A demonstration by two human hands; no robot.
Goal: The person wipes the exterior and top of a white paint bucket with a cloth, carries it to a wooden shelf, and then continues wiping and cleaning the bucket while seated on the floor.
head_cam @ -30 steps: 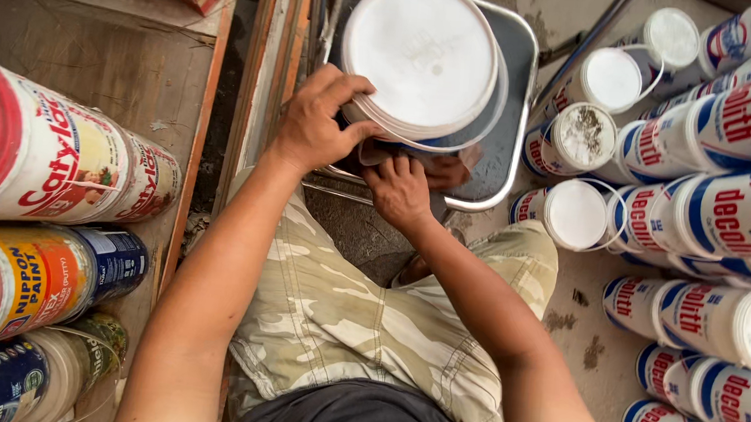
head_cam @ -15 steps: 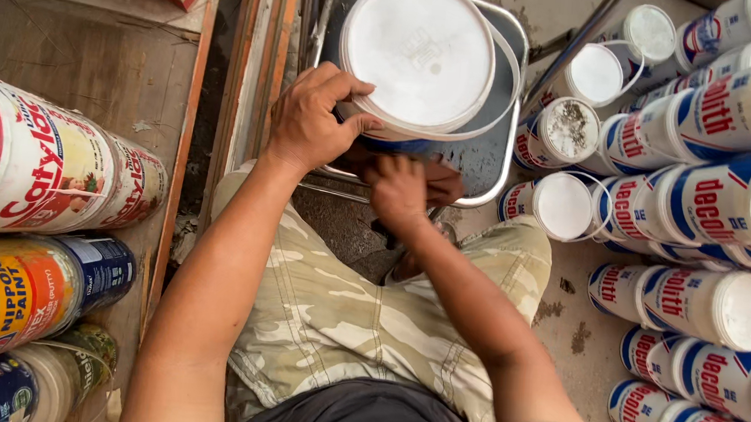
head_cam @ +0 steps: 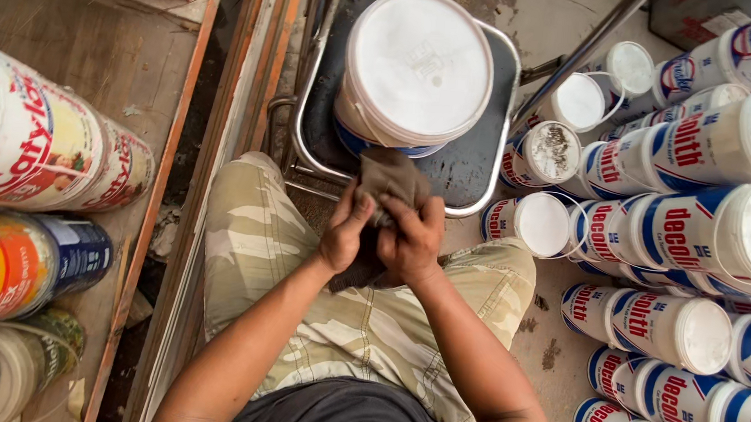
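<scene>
Both hands clutch one brown rag (head_cam: 388, 178): the left hand (head_cam: 343, 233) curls around its lower part, the right hand (head_cam: 410, 240) pinches it just beside, fingers closed tight. The rag's top rises just beyond the knuckles, touching or nearly touching the white bucket (head_cam: 414, 68) on the metal stool (head_cam: 485, 157) ahead. A hard tug might nudge that bucket toward the stool's rim. To the right of the hands, stacked paint tubs (head_cam: 691, 233) crowd close; an elbow swing could knock them. Cans (head_cam: 36, 152) lie on a shelf to the left.
</scene>
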